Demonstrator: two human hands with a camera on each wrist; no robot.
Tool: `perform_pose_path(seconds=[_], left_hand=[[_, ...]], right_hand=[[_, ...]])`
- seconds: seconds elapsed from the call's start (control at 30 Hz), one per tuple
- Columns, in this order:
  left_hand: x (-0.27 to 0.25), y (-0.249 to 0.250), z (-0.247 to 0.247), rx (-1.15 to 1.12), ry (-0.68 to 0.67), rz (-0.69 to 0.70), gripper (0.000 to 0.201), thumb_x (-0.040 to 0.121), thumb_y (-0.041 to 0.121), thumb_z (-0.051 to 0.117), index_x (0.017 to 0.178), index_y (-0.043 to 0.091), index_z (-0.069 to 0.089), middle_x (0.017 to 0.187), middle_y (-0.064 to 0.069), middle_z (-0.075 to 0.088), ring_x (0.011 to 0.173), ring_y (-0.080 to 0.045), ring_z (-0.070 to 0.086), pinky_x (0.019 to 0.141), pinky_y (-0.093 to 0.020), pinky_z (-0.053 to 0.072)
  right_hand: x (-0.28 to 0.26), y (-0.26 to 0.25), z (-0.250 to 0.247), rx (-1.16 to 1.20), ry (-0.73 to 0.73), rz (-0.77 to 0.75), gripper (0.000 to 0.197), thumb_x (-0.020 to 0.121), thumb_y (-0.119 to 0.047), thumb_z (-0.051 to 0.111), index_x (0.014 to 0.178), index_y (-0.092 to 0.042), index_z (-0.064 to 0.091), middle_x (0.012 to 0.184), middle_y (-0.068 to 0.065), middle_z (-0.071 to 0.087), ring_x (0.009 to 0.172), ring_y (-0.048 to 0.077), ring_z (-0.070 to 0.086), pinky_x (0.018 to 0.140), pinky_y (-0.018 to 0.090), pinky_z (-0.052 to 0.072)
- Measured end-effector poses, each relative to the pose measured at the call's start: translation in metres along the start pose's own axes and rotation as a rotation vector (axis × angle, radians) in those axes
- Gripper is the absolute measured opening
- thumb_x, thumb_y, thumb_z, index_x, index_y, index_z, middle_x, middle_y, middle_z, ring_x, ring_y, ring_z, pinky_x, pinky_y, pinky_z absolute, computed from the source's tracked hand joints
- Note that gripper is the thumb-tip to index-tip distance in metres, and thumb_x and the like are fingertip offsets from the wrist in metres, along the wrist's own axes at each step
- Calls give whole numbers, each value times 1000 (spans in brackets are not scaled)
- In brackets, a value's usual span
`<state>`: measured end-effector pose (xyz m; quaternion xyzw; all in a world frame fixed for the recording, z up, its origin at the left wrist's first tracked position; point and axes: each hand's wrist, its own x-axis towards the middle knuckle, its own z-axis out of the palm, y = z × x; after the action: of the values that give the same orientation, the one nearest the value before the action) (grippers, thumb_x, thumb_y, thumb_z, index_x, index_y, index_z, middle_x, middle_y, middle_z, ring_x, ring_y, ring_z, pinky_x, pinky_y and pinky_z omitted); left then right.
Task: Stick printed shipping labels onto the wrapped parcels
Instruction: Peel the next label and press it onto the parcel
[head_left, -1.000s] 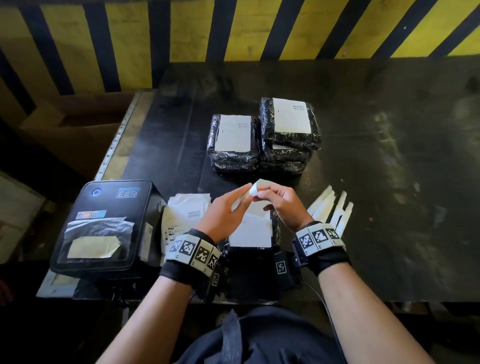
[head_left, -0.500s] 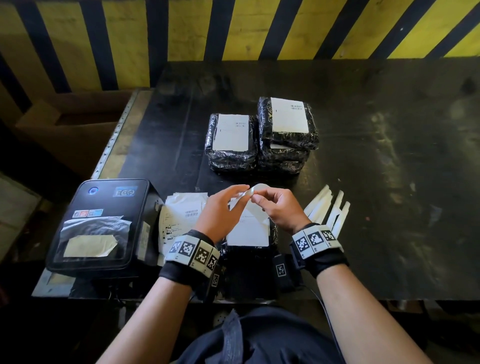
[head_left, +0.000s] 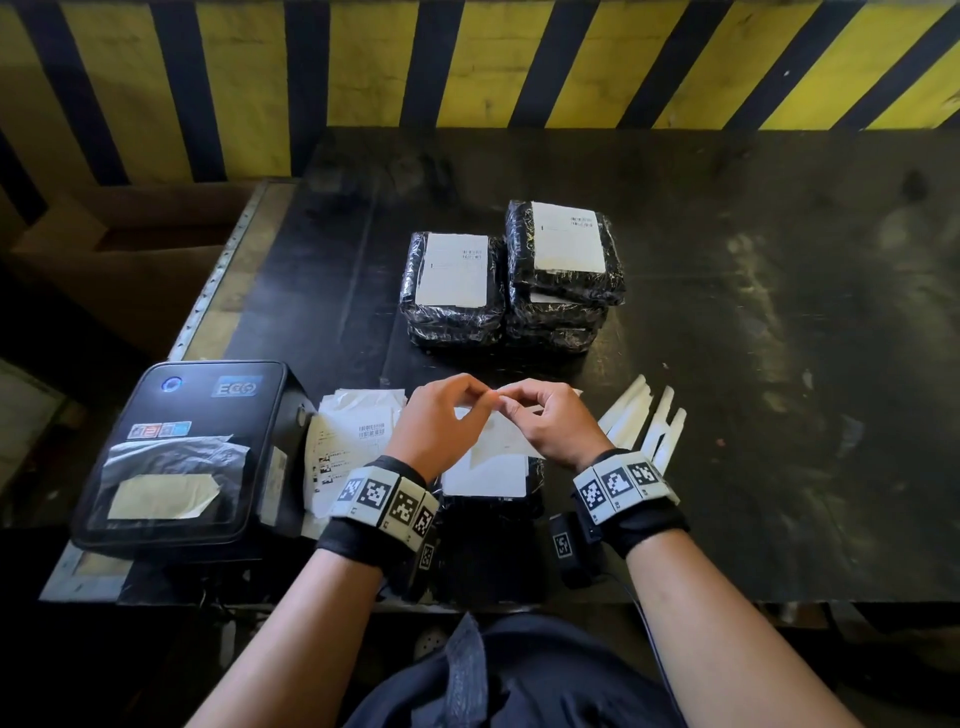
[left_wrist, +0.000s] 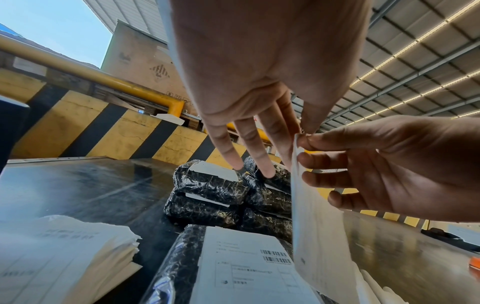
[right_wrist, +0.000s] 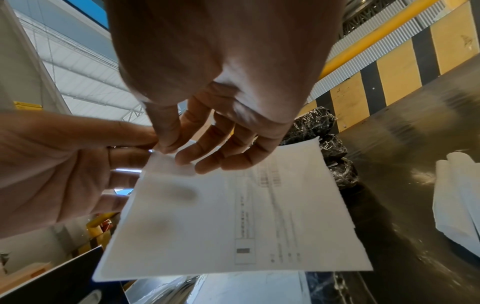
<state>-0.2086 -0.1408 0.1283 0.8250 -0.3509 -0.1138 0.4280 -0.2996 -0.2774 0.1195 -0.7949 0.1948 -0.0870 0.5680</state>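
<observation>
A white shipping label hangs in the air between my hands, its print faint in the right wrist view. My left hand and right hand both pinch its top corner, fingertips almost touching. The corner looks slightly split where the right thumb and forefinger hold it. Below the label lies a black-wrapped parcel near the table's front edge, with a barcode label on its top. Farther back, labelled black parcels sit in a low pile and a taller pile.
A black label printer stands at the front left, a stack of printed labels beside it. Peeled white backing strips lie to the right of my right hand. A cardboard box sits beyond the dark table's left edge.
Both hands have dropped a little and closed together on the label's top corner. The label now hangs lower over the front parcel.
</observation>
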Motion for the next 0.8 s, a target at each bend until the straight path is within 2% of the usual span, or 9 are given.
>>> perform_pose_path(seconds=[0.13, 0.3, 0.4, 0.57, 0.7, 0.8], left_hand=[[4, 0, 2, 46, -21, -19, 16, 91, 28, 60, 88, 16, 70, 84, 4, 72, 81, -9, 66, 82, -33, 55], [5, 0, 4, -7, -63, -7, 13, 90, 28, 62, 90, 19, 71, 84, 10, 71, 83, -3, 66, 83, -28, 55], [5, 0, 5, -28, -109, 11, 15, 89, 29, 63, 96, 18, 71, 89, 7, 72, 85, -2, 67, 84, -29, 56], [7, 2, 7, -5, -97, 20, 12, 90, 27, 61, 90, 21, 72, 86, 9, 72, 85, -2, 66, 84, -26, 55], [9, 5, 8, 21, -67, 4, 13, 91, 23, 59, 82, 23, 68, 80, 11, 69, 80, -3, 65, 78, -19, 51], [13, 5, 7, 20, -9, -36, 14, 92, 21, 58, 79, 22, 63, 74, 13, 64, 72, 0, 60, 68, -11, 44]], right_hand=[[0, 4, 0, -5, 4, 10, 12, 92, -21, 64, 98, -15, 72, 88, -10, 70, 75, -11, 61, 70, 6, 47], [-1, 8, -3, 7, 26, 5, 13, 94, -18, 62, 100, -13, 73, 85, -13, 69, 74, -11, 62, 70, 7, 47], [-2, 10, -7, -13, 22, 9, 14, 94, -18, 62, 101, -14, 73, 86, -14, 69, 77, -7, 63, 72, 8, 48], [-2, 12, -10, -30, 25, 9, 13, 93, -21, 62, 99, -17, 73, 86, -13, 70, 78, -5, 63, 73, 11, 49], [-2, 12, -10, -11, 43, 40, 11, 92, -21, 64, 96, -16, 74, 85, -7, 71, 76, -2, 63, 69, 11, 48], [1, 16, -12, -19, 94, 105, 10, 89, -22, 66, 90, -15, 74, 80, -3, 71, 72, 6, 62, 66, 16, 47]])
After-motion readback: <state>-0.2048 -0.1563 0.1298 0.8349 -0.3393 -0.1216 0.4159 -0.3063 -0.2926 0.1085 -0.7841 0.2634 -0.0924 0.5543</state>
